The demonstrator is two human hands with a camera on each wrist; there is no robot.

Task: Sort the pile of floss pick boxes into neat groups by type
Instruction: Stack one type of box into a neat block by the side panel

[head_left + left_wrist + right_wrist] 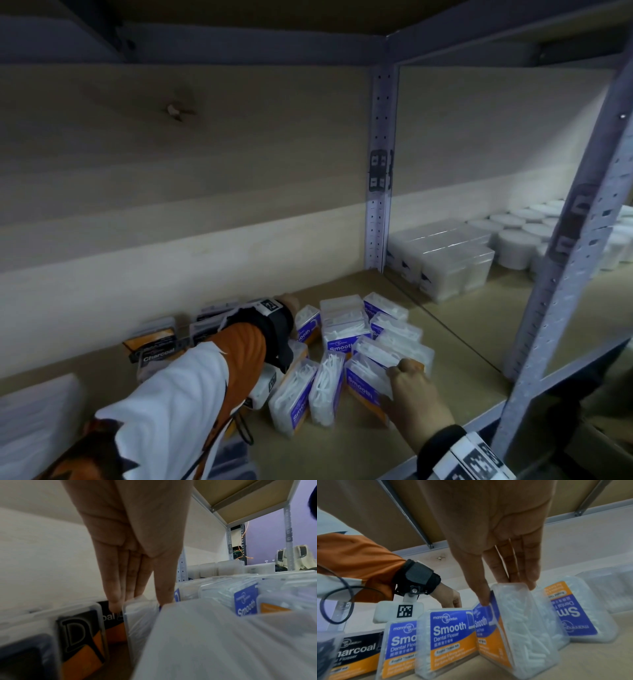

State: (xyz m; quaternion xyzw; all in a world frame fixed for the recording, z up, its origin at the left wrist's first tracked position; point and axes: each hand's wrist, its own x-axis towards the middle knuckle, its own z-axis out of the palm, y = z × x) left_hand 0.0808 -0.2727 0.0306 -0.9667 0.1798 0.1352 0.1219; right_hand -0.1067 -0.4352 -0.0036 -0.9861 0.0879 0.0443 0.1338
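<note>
Beside the Smooth boxes (346, 339), Charcoal boxes (156, 349)

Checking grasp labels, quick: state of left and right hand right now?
Left hand: open, straight fingers reaching down between the black-and-orange Charcoal box and a clear plastic box.
Right hand: pinching the tilted clear blue-and-orange Smooth flosser box.

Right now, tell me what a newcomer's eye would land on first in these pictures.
First, the jumble of blue-and-orange Smooth floss pick boxes in the middle of the wooden shelf, some on edge, some flat. The right hand pinches one tilted Smooth box at the pile's near right. To the left, black-and-orange Charcoal boxes stand by the back wall, where the left hand reaches down with straight fingers between the two kinds.
</note>
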